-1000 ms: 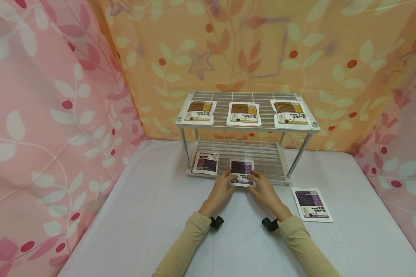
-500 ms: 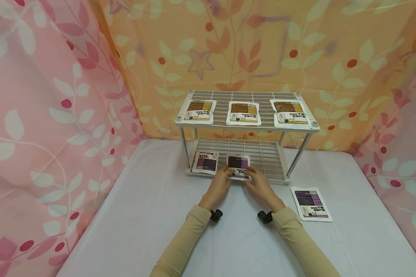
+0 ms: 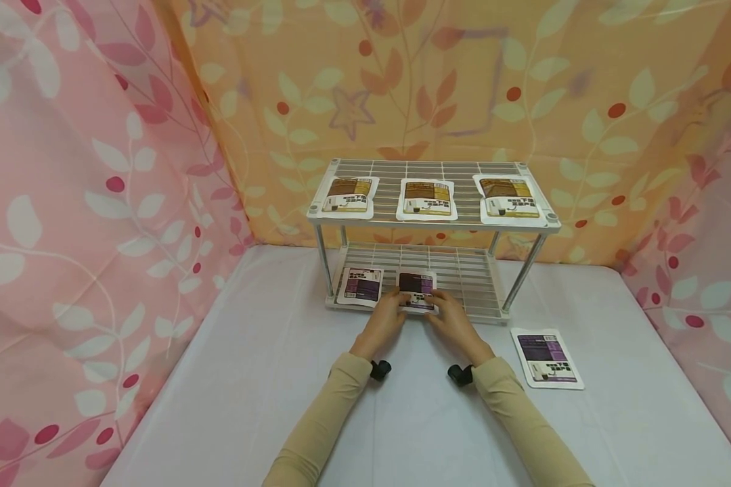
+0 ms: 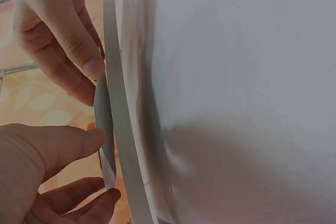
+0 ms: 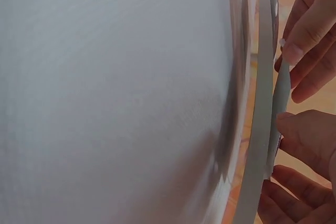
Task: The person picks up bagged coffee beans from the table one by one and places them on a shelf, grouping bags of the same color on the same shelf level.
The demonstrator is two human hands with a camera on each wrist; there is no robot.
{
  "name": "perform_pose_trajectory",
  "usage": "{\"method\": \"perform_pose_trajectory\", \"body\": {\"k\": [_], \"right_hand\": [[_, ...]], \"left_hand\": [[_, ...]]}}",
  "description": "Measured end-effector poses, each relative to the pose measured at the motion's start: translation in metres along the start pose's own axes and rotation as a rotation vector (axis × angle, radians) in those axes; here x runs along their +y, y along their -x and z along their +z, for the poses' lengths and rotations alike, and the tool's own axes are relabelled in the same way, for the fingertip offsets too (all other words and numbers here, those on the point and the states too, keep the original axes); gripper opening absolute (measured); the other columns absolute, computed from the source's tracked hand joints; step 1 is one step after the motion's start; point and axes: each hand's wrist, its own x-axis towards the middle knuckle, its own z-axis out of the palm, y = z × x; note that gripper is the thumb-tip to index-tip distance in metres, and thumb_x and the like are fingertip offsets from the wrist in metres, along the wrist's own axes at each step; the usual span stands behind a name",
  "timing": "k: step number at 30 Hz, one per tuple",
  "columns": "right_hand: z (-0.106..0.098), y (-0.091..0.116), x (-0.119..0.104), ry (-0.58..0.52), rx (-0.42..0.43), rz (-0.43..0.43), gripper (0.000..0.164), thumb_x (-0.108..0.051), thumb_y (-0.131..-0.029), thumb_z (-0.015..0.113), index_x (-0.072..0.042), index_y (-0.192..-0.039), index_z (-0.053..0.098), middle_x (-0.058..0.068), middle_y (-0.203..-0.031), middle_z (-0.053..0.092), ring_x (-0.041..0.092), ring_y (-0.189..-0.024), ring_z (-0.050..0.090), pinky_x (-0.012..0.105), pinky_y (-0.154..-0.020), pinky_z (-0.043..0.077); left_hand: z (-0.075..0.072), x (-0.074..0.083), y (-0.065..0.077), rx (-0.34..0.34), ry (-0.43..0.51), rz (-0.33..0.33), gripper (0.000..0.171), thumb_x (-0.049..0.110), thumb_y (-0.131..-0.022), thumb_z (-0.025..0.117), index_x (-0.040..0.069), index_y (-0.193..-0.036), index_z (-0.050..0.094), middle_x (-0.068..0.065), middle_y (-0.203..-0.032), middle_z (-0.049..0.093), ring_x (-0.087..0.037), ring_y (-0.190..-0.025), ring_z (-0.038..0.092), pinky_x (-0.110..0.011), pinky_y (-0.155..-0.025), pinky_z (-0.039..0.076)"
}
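A white-edged food pouch with a purple and black label (image 3: 417, 283) lies over the front of the rack's lower shelf. My left hand (image 3: 386, 318) pinches its left edge between thumb and fingers, while my right hand (image 3: 453, 319) pinches the right edge. Seen edge-on in the left wrist view, the pouch (image 4: 103, 111) lies close along the shelf's front rail (image 4: 122, 108). The right wrist view shows the same, with the right thumb against the near edge of the pouch (image 5: 283, 85). Another purple pouch (image 3: 361, 287) rests on the shelf to the left.
The two-tier wire rack (image 3: 429, 224) carries three brown-and-yellow pouches on top: left (image 3: 350, 197), middle (image 3: 427, 199) and right (image 3: 510, 199). One more purple pouch (image 3: 547, 358) lies on the white tablecloth (image 3: 268, 379) at right. Metal legs (image 3: 525, 272) flank the lower shelf.
Both hands have carried the pouch slightly left and back, from the shelf's front edge further onto the lower shelf. The other pouches have stayed put.
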Motion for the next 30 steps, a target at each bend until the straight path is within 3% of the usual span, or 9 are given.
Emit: {"method": "perform_pose_trajectory", "body": {"k": [16, 30], "right_hand": [[0.0039, -0.0042, 0.0067, -0.021, -0.033, 0.035, 0.04, -0.008, -0.083, 0.067, 0.007, -0.119, 0.058, 0.027, -0.127, 0.05, 0.042, -0.114, 0.049, 0.053, -0.093, 0.043], [0.0011, 0.0021, 0.0057, -0.03, 0.037, -0.019, 0.038, -0.006, -0.08, 0.069, 0.005, -0.116, 0.061, 0.028, -0.122, 0.052, 0.043, -0.11, 0.051, 0.054, -0.092, 0.043]], "left_hand": [[0.0014, -0.0019, -0.0049, -0.058, 0.045, -0.024, 0.039, 0.009, -0.086, 0.063, -0.001, -0.123, 0.057, -0.025, -0.134, 0.047, -0.037, -0.126, 0.043, -0.045, -0.101, 0.04], [0.0094, 0.0001, -0.0003, 0.009, 0.014, -0.033, 0.039, 0.014, -0.086, 0.063, 0.002, -0.123, 0.059, -0.026, -0.136, 0.044, -0.041, -0.123, 0.043, -0.047, -0.101, 0.04]]}}
